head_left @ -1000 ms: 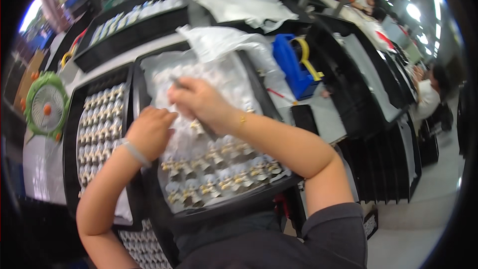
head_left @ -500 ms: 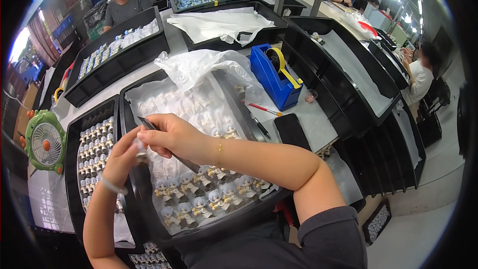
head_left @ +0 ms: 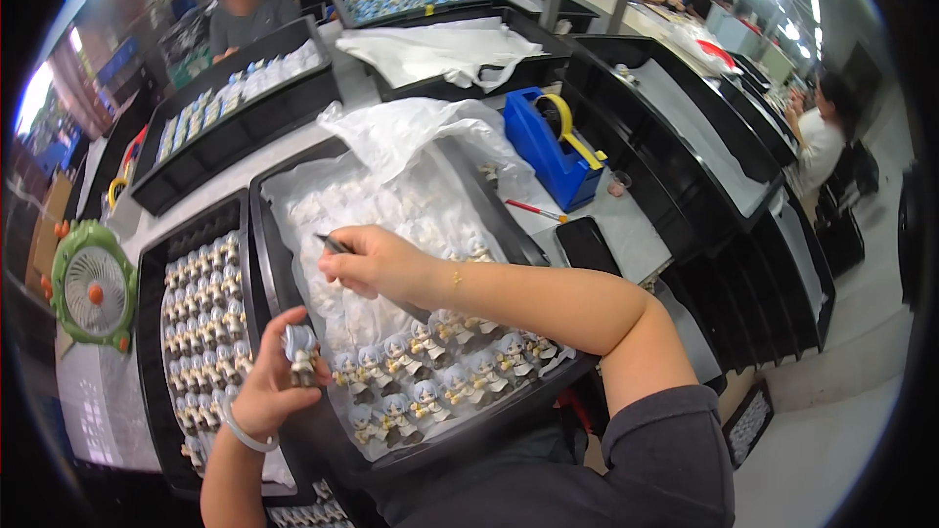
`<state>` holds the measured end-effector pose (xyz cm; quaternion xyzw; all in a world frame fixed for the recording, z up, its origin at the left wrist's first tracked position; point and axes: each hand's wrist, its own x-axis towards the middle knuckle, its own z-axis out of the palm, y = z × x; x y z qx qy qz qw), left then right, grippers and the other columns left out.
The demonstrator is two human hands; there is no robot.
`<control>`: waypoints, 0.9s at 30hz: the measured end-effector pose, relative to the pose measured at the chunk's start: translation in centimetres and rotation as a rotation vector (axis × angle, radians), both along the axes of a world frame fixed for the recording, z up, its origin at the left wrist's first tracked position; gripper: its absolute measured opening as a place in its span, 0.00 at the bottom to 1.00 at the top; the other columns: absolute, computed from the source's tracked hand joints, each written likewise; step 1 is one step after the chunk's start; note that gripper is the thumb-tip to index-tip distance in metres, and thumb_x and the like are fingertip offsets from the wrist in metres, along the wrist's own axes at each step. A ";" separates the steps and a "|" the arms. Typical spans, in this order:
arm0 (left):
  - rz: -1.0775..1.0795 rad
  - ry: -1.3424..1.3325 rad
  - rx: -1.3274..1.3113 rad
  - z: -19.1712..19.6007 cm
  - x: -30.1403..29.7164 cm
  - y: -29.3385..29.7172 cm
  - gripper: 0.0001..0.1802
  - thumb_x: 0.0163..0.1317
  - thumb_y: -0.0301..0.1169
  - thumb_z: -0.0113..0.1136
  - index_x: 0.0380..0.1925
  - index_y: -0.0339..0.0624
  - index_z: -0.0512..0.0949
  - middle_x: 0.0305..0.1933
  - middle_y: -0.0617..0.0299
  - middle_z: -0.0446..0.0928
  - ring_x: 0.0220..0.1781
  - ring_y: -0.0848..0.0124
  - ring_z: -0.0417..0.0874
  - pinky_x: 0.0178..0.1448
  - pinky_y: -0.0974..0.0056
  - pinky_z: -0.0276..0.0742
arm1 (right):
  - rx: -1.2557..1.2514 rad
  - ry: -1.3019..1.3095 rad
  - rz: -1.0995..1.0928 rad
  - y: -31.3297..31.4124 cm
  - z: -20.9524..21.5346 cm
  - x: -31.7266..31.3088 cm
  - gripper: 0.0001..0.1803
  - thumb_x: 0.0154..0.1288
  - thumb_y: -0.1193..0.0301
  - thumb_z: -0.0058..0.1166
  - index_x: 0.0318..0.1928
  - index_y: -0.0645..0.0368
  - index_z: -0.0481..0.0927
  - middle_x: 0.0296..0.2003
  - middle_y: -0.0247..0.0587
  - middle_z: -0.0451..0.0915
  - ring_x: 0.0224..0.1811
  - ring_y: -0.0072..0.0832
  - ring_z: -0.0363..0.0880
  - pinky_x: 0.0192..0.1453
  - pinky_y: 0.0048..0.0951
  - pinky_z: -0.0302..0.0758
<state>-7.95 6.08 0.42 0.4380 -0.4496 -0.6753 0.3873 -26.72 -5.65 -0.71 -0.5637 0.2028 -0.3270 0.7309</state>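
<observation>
Left hand (head_left: 269, 393) is gripping a pale-blue-haired figurine (head_left: 300, 354); right hand (head_left: 367, 262) is pinching a dark, apparently pen-like tool (head_left: 335, 244) over the white-lined black tray (head_left: 273, 259).

A small figurine (head_left: 301, 356) with pale blue-grey hair, a light body and a darker lower part is held roughly upright in the left hand (head_left: 272, 381), near and left. Farther right, a slim dark tool (head_left: 335, 243) slants through the right hand (head_left: 380, 262), one end pointing far left.
</observation>
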 end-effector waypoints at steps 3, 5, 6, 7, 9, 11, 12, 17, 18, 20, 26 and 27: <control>0.021 -0.034 0.018 -0.3 0.1 0.1 0.50 0.30 0.14 0.58 0.60 0.47 0.50 0.43 0.60 0.66 0.40 0.67 0.75 0.44 0.66 0.73 | -0.020 0.037 0.020 0.1 0.7 0.0 0.09 0.58 0.66 0.48 0.27 0.59 0.70 0.14 0.27 0.63 0.13 0.14 0.58 0.17 0.17 0.55; 0.053 -0.027 0.020 -0.4 0.1 0.0 0.51 0.29 0.15 0.59 0.60 0.47 0.50 0.42 0.58 0.66 0.39 0.66 0.76 0.43 0.66 0.75 | -0.047 0.033 0.013 0.1 0.5 0.0 0.10 0.58 0.66 0.48 0.26 0.58 0.70 0.12 0.27 0.62 0.12 0.14 0.58 0.16 0.17 0.56; 0.045 -0.013 0.013 -0.3 -0.2 -0.1 0.51 0.29 0.15 0.59 0.60 0.47 0.51 0.42 0.57 0.67 0.39 0.66 0.76 0.43 0.66 0.75 | -0.043 0.015 0.011 -0.1 0.3 0.0 0.10 0.57 0.65 0.48 0.26 0.58 0.70 0.11 0.27 0.62 0.12 0.14 0.58 0.16 0.18 0.56; 0.035 -0.004 0.011 -0.4 -0.2 -0.2 0.51 0.29 0.16 0.60 0.60 0.46 0.51 0.42 0.57 0.67 0.39 0.65 0.76 0.43 0.66 0.75 | -0.045 0.031 -0.012 0.0 0.4 -0.2 0.10 0.57 0.66 0.48 0.25 0.59 0.70 0.11 0.28 0.63 0.12 0.14 0.59 0.16 0.18 0.56; 0.021 -0.008 -0.013 -0.7 -0.1 -0.1 0.50 0.29 0.17 0.60 0.59 0.45 0.51 0.42 0.56 0.67 0.38 0.65 0.76 0.42 0.66 0.75 | -0.062 0.000 -0.028 -0.4 -0.6 0.4 0.10 0.56 0.66 0.49 0.24 0.59 0.71 0.11 0.28 0.63 0.11 0.15 0.59 0.14 0.19 0.55; 0.007 -0.015 -0.015 -0.6 -0.2 -0.1 0.50 0.29 0.16 0.60 0.58 0.45 0.52 0.41 0.56 0.68 0.37 0.63 0.77 0.41 0.65 0.75 | -0.104 0.004 -0.056 -0.9 -1.5 1.1 0.10 0.55 0.66 0.50 0.24 0.59 0.72 0.11 0.28 0.64 0.10 0.15 0.59 0.14 0.19 0.55; -0.002 -0.025 -0.015 -0.6 0.0 -0.1 0.50 0.29 0.16 0.61 0.58 0.45 0.52 0.41 0.57 0.69 0.37 0.63 0.77 0.40 0.64 0.74 | -0.131 0.015 -0.086 -1.0 -1.6 1.3 0.10 0.55 0.66 0.50 0.25 0.59 0.72 0.11 0.28 0.64 0.10 0.16 0.59 0.14 0.20 0.55; 0.002 -0.017 -0.032 -0.4 -0.6 0.1 0.48 0.29 0.17 0.59 0.58 0.44 0.54 0.42 0.55 0.70 0.38 0.62 0.78 0.41 0.64 0.76 | -0.297 0.109 -0.249 -2.0 -1.9 0.7 0.11 0.50 0.64 0.50 0.22 0.60 0.73 0.15 0.33 0.70 0.15 0.19 0.66 0.20 0.24 0.63; -0.001 -0.010 -0.021 -0.3 -0.9 0.1 0.47 0.30 0.17 0.59 0.58 0.43 0.54 0.42 0.54 0.69 0.37 0.62 0.78 0.41 0.64 0.76 | -0.329 0.098 -0.311 -2.6 -2.6 0.9 0.10 0.49 0.65 0.49 0.21 0.59 0.73 0.15 0.34 0.70 0.15 0.21 0.67 0.20 0.25 0.63; 0.017 0.009 -0.001 0.1 -1.2 0.4 0.47 0.30 0.17 0.58 0.58 0.43 0.54 0.41 0.54 0.69 0.37 0.61 0.78 0.41 0.63 0.76 | -0.382 0.128 -0.358 -2.7 -2.6 1.0 0.11 0.48 0.65 0.49 0.21 0.60 0.73 0.16 0.36 0.72 0.17 0.23 0.69 0.23 0.26 0.64; -0.011 0.039 -0.022 0.2 -0.9 0.5 0.45 0.35 0.17 0.57 0.58 0.43 0.53 0.42 0.52 0.70 0.38 0.60 0.78 0.42 0.63 0.78 | -0.491 0.224 -0.396 -2.8 -3.2 1.4 0.14 0.49 0.61 0.49 0.26 0.62 0.74 0.22 0.44 0.75 0.26 0.32 0.74 0.34 0.31 0.68; -0.006 0.033 -0.025 0.3 -0.9 0.6 0.45 0.35 0.17 0.57 0.58 0.43 0.52 0.42 0.52 0.70 0.38 0.61 0.78 0.42 0.63 0.78 | -0.506 0.236 -0.392 -2.8 -3.2 1.6 0.15 0.49 0.61 0.49 0.26 0.62 0.74 0.22 0.43 0.76 0.27 0.32 0.74 0.34 0.31 0.68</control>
